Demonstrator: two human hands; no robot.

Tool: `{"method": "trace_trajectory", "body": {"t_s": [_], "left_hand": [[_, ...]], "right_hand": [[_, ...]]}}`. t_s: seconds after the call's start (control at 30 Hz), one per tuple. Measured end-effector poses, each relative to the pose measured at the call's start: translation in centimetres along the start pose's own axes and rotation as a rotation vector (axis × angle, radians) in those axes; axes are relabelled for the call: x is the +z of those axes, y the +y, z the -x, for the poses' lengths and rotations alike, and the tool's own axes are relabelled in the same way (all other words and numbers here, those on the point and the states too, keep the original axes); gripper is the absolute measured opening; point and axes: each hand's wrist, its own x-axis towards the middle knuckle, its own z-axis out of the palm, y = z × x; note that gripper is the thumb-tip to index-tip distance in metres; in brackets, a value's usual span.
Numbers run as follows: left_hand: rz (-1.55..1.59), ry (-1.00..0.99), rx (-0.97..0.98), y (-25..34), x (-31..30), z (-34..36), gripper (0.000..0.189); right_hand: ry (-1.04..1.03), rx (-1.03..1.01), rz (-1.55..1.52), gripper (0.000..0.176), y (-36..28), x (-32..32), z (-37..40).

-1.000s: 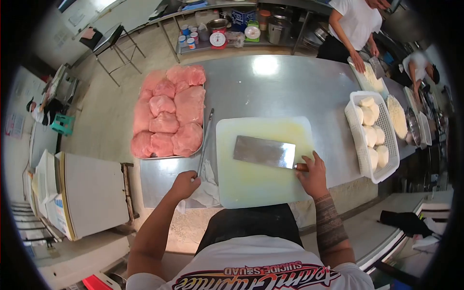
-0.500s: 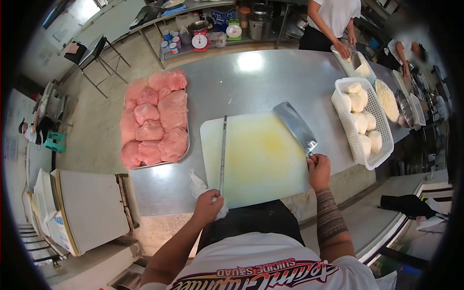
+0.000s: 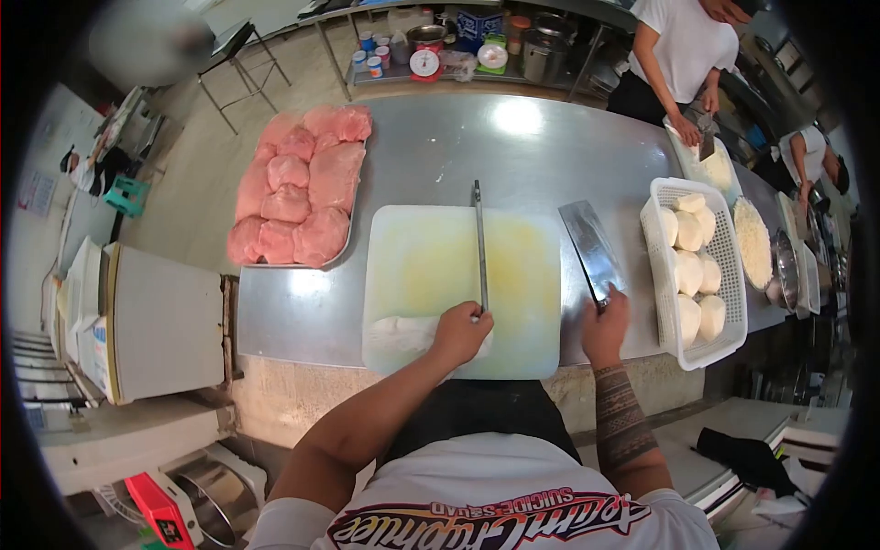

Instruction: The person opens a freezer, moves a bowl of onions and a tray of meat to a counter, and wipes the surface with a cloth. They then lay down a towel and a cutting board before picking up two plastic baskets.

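My left hand is closed round the lower end of a thin metal sharpening rod, which points away from me over the white cutting board. A white cloth lies on the board beside and under that hand. To the right of the board, my right hand grips the handle of a wide cleaver. The blade extends forward and slightly left above the steel table. Rod and cleaver are apart.
A tray of raw pink meat sits at the left. On the right stands a white basket of peeled pale pieces, with a shredded pile beyond. A co-worker cuts at the far right corner; another person is farther right.
My left hand has moved right with the rod and the cloth, now over the board. The board lies straighter, and the cleaver is apart from its right edge. The view has shifted.
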Motion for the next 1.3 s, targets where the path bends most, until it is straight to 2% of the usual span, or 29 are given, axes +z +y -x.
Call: {"method": "trace_trajectory", "body": {"t_s": [0.03, 0.07, 0.1, 0.17, 0.23, 0.27, 0.33, 0.4, 0.47, 0.5, 0.57, 0.63, 0.67, 0.8, 0.9, 1.0, 1.07, 1.1, 1.2, 1.3], "left_hand": [[0.017, -0.022, -0.003, 0.6, 0.5, 0.0, 0.033], [0.034, -0.045, -0.004, 1.3, 0.9, 0.0, 0.034], [0.050, -0.068, -0.003, 1.8, 1.1, 0.3, 0.035], [-0.008, -0.176, 0.040, 2.4, 1.4, 1.4, 0.038], [-0.075, -0.285, 0.050, 3.5, 0.5, 2.7, 0.039], [-0.100, -0.261, 0.060, 3.5, -0.7, 3.3, 0.037], [-0.151, -0.218, 0.076, 2.3, -3.9, 4.8, 0.034], [-0.165, 0.049, 0.018, -0.7, -7.9, 5.7, 0.034], [-0.362, 0.318, -0.123, -3.3, -11.9, 6.5, 0.047], [-0.415, 0.318, -0.159, -4.7, -13.0, 6.9, 0.054], [-0.522, 0.319, -0.224, -7.0, -14.3, 7.5, 0.069], [-0.484, 0.205, -0.255, -7.8, -14.4, 7.6, 0.077], [-0.463, 0.143, -0.274, -7.9, -14.4, 7.7, 0.081], [-0.446, 0.113, -0.312, -8.1, -15.0, 7.5, 0.083], [-0.450, 0.157, -0.228, -10.0, -15.6, 7.4, 0.082], [-0.504, 0.127, -0.180, -9.8, -17.1, 7.5, 0.072], [-0.558, 0.038, -0.170, -9.2, -19.1, 7.3, 0.062], [-0.585, -0.003, -0.164, -8.6, -20.2, 7.1, 0.058], [-0.385, 0.053, -0.096, -6.5, -24.3, 7.1, 0.037], [0.197, 0.007, -0.228, -1.9, -27.8, 7.9, 0.020]], "right_hand": [[-0.069, 0.028, -0.164, 0.048, -2.3, 0.5, -0.2], [-0.375, 0.228, -0.466, 0.044, -5.0, 0.7, -0.6], [-0.569, 0.342, -0.668, 0.043, -5.8, 2.2, -0.6], [-0.852, 0.782, -1.187, 0.032, -10.7, 2.8, -1.0], [-0.973, 0.628, -1.026, 0.028, -9.5, 5.0, -1.3], [-1.027, 0.547, -0.944, 0.026, -9.6, 5.5, -1.5], [-0.822, 0.214, -0.520, 0.028, -8.5, 4.5, -0.9], [-0.608, -0.107, -0.219, 0.035, -6.1, 2.9, -1.0], [-0.629, 0.017, -0.032, 0.048, -7.9, -0.7, -1.2], [-0.636, 0.082, 0.062, 0.055, -8.4, -1.9, -1.2], [-0.626, 0.114, 0.023, 0.070, -6.9, -1.3, -0.5], [-0.574, 0.077, -0.033, 0.084, -5.7, -0.1, -0.3], [-0.600, 0.063, -0.055, 0.082, -5.5, 0.2, -0.4], [-0.621, 0.029, -0.060, 0.071, -5.8, 1.3, -1.4], [-0.643, 0.052, -0.101, 0.070, -8.3, 1.1, -2.1], [-0.612, 0.035, -0.090, 0.067, -8.2, 1.8, -1.6], [-0.535, -0.051, -0.094, 0.063, -7.2, 2.3, -0.5], [-0.532, -0.011, -0.044, 0.058, -7.0, 1.9, -0.2], [-0.480, 0.063, 0.063, 0.045, -6.5, 0.2, 1.1], [-0.355, 0.107, 0.122, 0.032, -3.8, -0.3, 2.6]]}}
